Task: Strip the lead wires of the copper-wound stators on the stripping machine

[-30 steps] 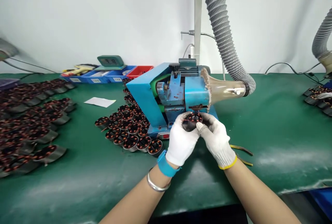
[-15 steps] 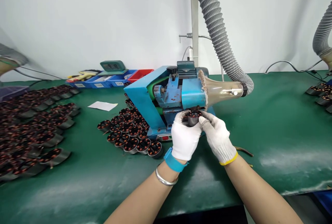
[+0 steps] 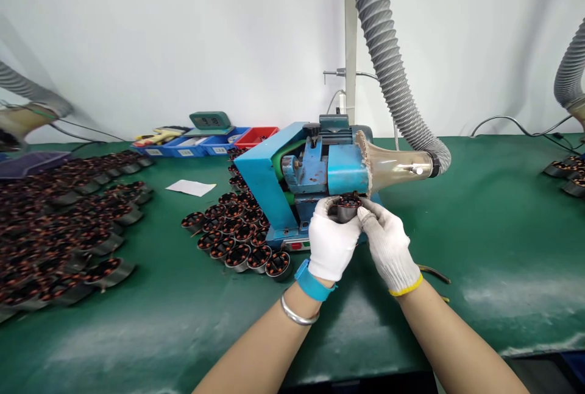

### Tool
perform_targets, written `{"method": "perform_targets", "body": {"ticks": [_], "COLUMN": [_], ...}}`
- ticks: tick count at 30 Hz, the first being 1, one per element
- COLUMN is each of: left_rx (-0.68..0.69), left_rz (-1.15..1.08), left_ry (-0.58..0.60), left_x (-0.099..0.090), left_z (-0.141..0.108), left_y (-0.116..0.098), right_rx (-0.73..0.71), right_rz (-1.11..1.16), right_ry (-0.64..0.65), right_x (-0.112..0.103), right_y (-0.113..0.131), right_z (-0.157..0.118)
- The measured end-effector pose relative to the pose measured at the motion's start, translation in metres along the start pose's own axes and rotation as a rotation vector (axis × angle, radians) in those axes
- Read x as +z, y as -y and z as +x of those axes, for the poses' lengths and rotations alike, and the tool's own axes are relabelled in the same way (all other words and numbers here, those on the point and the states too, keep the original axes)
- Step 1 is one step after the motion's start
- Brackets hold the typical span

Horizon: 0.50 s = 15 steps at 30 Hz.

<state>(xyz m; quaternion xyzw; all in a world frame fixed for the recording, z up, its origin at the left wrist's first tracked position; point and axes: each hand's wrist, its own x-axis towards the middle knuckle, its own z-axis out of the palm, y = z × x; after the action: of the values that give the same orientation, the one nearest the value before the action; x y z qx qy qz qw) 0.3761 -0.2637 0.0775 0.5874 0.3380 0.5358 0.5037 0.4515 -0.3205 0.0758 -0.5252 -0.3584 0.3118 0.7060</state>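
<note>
Between my two gloved hands is a motor stator point(image 3: 348, 211), a short grey metal ring with black and copper-coloured windings inside. My left hand point(image 3: 334, 242) is closed round its left side, with a blue band on the wrist. On its right side, the fingers of my right hand point(image 3: 387, 242) press against the ring. The stator's top is right under the front of a blue belt-driven machine point(image 3: 348, 168); whether they touch is hidden. A clear tapered hood point(image 3: 397, 168) sticks out from the machine's right end.
Several similar stators point(image 3: 237, 254) stand left of the machine, with a larger blurred group point(image 3: 68, 248) farther left. Behind are blue bins point(image 3: 185, 149), a red bin point(image 3: 256, 137) and a small clock point(image 3: 210, 120). A grey hose point(image 3: 388, 47) rises from the hood. White paper point(image 3: 191, 187) lies on the green table point(image 3: 183, 327).
The whole view has shifted slightly, so everything sits a little lower and farther right. Both hands keep their hold on the stator under the machine.
</note>
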Motion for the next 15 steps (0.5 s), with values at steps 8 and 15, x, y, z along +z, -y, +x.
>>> {"method": "perform_targets", "body": {"ticks": [8, 15], "left_rx": [0.021, -0.104], "left_rz": [-0.034, 0.329], "left_ry": [0.041, 0.1], "left_x": [-0.022, -0.102], "left_z": [-0.028, -0.097], "left_y": [0.001, 0.011], "right_rx": [-0.051, 0.038], "right_rz": [-0.171, -0.81], "right_ry": [0.111, 0.62], "right_x": [-0.008, 0.01], "right_y": [0.003, -0.006], "right_z": [-0.02, -0.056]}}
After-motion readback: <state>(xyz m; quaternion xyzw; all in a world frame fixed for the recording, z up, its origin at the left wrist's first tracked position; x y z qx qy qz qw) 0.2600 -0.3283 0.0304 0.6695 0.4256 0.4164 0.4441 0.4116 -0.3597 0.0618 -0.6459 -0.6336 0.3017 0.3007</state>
